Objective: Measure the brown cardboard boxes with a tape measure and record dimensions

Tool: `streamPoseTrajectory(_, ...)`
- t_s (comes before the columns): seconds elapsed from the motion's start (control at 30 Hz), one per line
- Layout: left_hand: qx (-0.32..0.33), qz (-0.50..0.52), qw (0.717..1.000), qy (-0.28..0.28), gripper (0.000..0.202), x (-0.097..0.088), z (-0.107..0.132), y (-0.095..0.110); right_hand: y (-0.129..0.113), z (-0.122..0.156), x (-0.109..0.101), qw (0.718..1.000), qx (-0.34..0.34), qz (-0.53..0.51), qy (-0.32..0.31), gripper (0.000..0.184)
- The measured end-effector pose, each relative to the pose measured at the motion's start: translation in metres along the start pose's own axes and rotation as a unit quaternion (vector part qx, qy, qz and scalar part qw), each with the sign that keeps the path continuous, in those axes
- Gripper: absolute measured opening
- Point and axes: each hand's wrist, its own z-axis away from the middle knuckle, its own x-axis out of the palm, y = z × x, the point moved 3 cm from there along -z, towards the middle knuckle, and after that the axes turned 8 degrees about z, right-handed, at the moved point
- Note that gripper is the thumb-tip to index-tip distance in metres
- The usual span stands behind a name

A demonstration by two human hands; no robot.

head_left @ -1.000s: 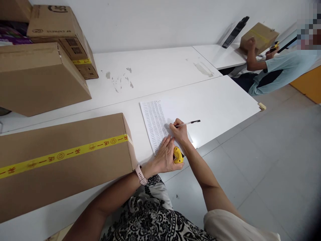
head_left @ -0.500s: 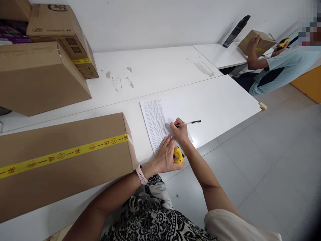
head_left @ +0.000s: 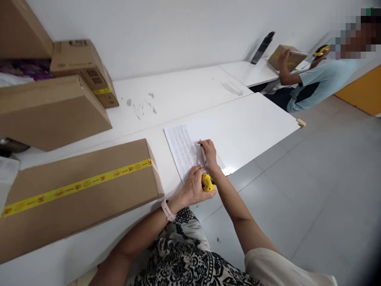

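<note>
A printed sheet (head_left: 181,149) with dense columns lies on the white table (head_left: 253,127) near its front edge. My right hand (head_left: 209,153) rests on the sheet, closed on a pen (head_left: 203,154) that lies almost flat under the fingers. My left hand (head_left: 195,186) is at the sheet's lower edge, fingers curled around a yellow tape measure (head_left: 207,183). A pink watch sits on that wrist. A long cardboard box (head_left: 80,194) sealed with yellow tape lies just left of my left forearm.
More cardboard boxes (head_left: 56,111) are stacked at the back left against the wall. At the far right another person in a light blue shirt (head_left: 318,81) handles a small box (head_left: 287,57) on a neighbouring table. Grey tiled floor lies right of the table.
The pen has swung from sticking out to the right to lying under my right hand. The view has shifted, so everything sits lower and slightly left. The other person has tilted their box.
</note>
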Motion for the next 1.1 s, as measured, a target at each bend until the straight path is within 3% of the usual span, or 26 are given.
streamPoseTrajectory(0.07, -0.037, 0.041, 0.998, 0.005, 0.061, -0.008, 0.016, 0.016, -0.001, -0.003, 0.005, 0.999, -0.01, 0.027, -0.015, 0.027)
streamPoseTrajectory(0.13, -0.086, 0.095, 0.992, -0.024, 0.049, -0.019, 0.041, 0.033, -0.008, -0.006, 0.003, 0.998, -0.027, 0.051, -0.014, 0.036)
streamPoseTrajectory(0.23, -0.13, 0.184, 0.972, -0.068, 0.042, -0.043, 0.087, 0.052, -0.031, 0.0, -0.022, 0.999, -0.02, 0.036, 0.015, 0.043)
streamPoseTrajectory(0.3, -0.145, 0.214, 0.964, -0.06, 0.046, -0.061, 0.12, 0.054, -0.058, 0.02, -0.047, 0.998, 0.002, -0.059, -0.015, 0.036)
streamPoseTrajectory(0.33, -0.154, 0.216, 0.963, -0.05, 0.049, -0.069, 0.135, 0.052, -0.076, 0.035, -0.057, 0.989, 0.004, -0.128, -0.074, 0.032)
streamPoseTrajectory(0.4, -0.168, 0.203, 0.965, -0.022, 0.054, -0.083, 0.164, 0.046, -0.12, 0.075, -0.07, 0.926, -0.014, -0.252, -0.281, 0.031)
streamPoseTrajectory(0.47, -0.175, 0.182, 0.968, -0.001, 0.056, -0.093, 0.189, 0.043, -0.161, 0.117, -0.078, 0.868, -0.04, -0.303, -0.393, 0.033)
streamPoseTrajectory(0.57, -0.186, 0.164, 0.969, -0.009, 0.053, -0.104, 0.22, 0.046, -0.199, 0.167, -0.067, 0.832, 0.013, -0.369, -0.414, 0.028)
streamPoseTrajectory(0.7, -0.176, 0.202, 0.963, -0.002, 0.048, -0.121, 0.252, 0.059, -0.219, 0.201, -0.034, 0.766, 0.115, -0.443, -0.451, 0.03)
streamPoseTrajectory(0.87, -0.155, 0.257, 0.954, 0.024, 0.052, -0.135, 0.275, 0.066, -0.237, 0.206, -0.021, 0.711, 0.134, -0.449, -0.525, 0.034)
streamPoseTrajectory(1.03, -0.135, 0.237, 0.962, 0.003, 0.054, -0.147, 0.282, 0.063, -0.247, 0.204, -0.026, 0.68, 0.132, -0.431, -0.579, 0.034)
streamPoseTrajectory(1.1, -0.126, 0.229, 0.965, 0.004, 0.054, -0.159, 0.288, 0.063, -0.246, 0.199, -0.032, 0.685, 0.115, -0.426, -0.58, 0.029)
